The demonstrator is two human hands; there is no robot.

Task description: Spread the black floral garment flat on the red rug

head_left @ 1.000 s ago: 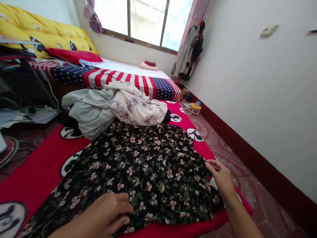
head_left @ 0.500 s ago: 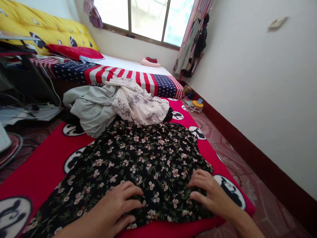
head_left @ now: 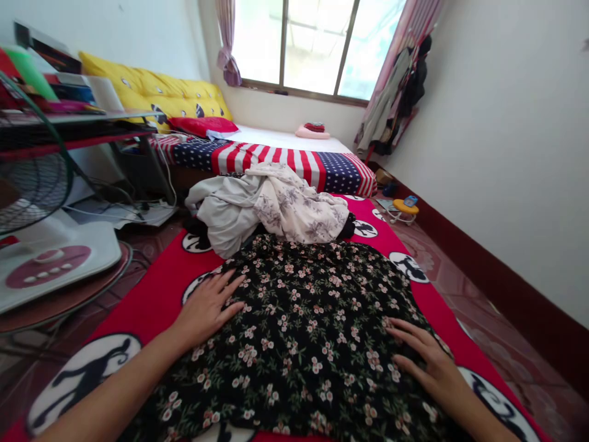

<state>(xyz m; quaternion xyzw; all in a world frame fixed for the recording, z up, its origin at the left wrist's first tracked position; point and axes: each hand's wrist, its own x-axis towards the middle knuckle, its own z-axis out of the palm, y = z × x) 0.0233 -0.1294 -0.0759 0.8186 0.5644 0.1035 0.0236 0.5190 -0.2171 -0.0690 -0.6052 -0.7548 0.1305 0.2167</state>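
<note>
From head height, a black floral garment point(head_left: 294, 344) lies spread on a red rug point(head_left: 151, 288). The left hand point(head_left: 207, 307) and right hand point(head_left: 427, 362) rest on it, each grip spread flat, pinching nothing. Crumpled pale clothes point(head_left: 271, 209) lie just beyond, in front of a bed point(head_left: 271, 156) with a flag-patterned sheet. A fan point(head_left: 32, 184) stands at left; a window point(head_left: 313, 49) is ahead.

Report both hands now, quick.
Left hand: open, flat on the black floral fabric, not gripping.
Right hand: open, flat on it, not gripping.
</note>
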